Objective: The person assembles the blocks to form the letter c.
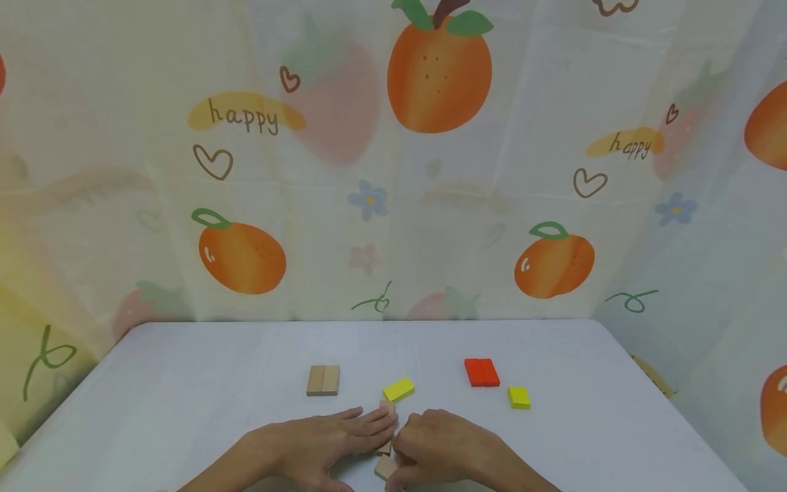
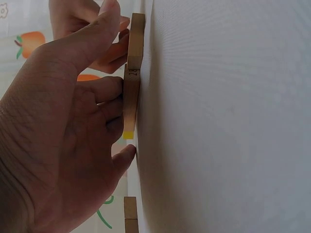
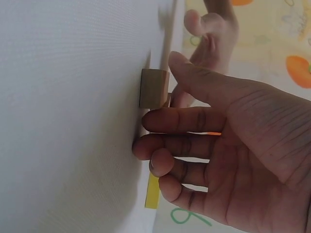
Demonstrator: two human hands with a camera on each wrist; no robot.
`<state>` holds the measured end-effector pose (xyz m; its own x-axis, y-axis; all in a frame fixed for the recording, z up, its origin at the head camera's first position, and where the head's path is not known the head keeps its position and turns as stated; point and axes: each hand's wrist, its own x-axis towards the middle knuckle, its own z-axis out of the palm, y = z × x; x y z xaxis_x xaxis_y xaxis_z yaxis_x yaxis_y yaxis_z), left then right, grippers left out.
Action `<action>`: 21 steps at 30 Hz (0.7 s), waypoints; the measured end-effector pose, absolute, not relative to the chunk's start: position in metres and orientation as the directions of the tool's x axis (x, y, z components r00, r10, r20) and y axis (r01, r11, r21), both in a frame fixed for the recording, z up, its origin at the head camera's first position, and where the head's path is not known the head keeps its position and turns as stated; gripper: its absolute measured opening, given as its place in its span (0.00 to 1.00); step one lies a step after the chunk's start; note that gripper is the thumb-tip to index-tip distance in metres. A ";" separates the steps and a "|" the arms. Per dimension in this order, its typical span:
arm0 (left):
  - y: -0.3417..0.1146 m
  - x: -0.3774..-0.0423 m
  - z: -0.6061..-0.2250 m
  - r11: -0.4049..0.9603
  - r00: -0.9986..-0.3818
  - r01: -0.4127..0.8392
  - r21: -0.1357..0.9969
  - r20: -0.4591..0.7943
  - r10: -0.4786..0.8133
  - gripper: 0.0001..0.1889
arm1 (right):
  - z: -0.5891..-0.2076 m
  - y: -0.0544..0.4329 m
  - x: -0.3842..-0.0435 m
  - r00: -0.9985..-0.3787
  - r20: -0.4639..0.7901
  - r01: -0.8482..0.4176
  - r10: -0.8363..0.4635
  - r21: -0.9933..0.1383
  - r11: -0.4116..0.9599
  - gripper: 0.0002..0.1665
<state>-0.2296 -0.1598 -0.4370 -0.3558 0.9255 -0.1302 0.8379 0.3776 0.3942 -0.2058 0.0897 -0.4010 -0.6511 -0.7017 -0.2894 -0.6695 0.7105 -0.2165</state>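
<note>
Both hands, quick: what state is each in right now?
Left hand: open, fingers straight over the wooden blocks.
Right hand: fingers bent beside the nearest wooden block; cannot tell whether it pinches it.

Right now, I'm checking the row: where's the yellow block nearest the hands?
In the head view, the yellow block lies just beyond the left hand, at the wooden row's far end, between the wooden pair, left, and the red pair, right.

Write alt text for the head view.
A person's left hand reaches over small tan wooden blocks on a white table, the right hand close beside it. Beyond lie two rectangular yellow blocks, two rectangular red blocks and another tan wooden pair, before pale fruit-printed cloth.
</note>
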 end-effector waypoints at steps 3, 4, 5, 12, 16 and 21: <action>-0.160 -0.229 -0.437 0.376 -0.356 0.838 0.395 -0.126 0.926 0.45 | -0.400 0.090 -0.206 -0.647 -0.292 -0.671 -0.705 -0.221 0.707 0.19; -0.160 -0.229 -0.437 0.376 -0.356 0.838 0.396 -0.126 0.926 0.45 | -0.400 0.090 -0.207 -0.647 -0.296 -0.670 -0.703 -0.219 0.709 0.18; -0.161 -0.229 -0.437 0.374 -0.354 0.839 0.395 -0.124 0.927 0.45 | -0.399 0.090 -0.208 -0.648 -0.299 -0.668 -0.700 -0.218 0.712 0.17; -0.159 -0.227 -0.434 0.380 -0.357 0.837 0.393 -0.134 0.925 0.44 | -0.391 0.093 -0.211 -0.660 -0.262 -0.672 -0.704 -0.215 0.709 0.19; -0.160 -0.227 -0.433 0.376 -0.352 0.853 0.362 -0.131 0.927 0.44 | -0.383 0.093 -0.219 -0.637 -0.215 -0.700 -0.741 -0.243 0.672 0.16; -0.162 -0.224 -0.434 0.373 -0.359 0.868 0.327 -0.106 0.927 0.42 | -0.373 0.080 -0.241 -0.558 -0.200 -0.758 -0.806 -0.272 0.592 0.08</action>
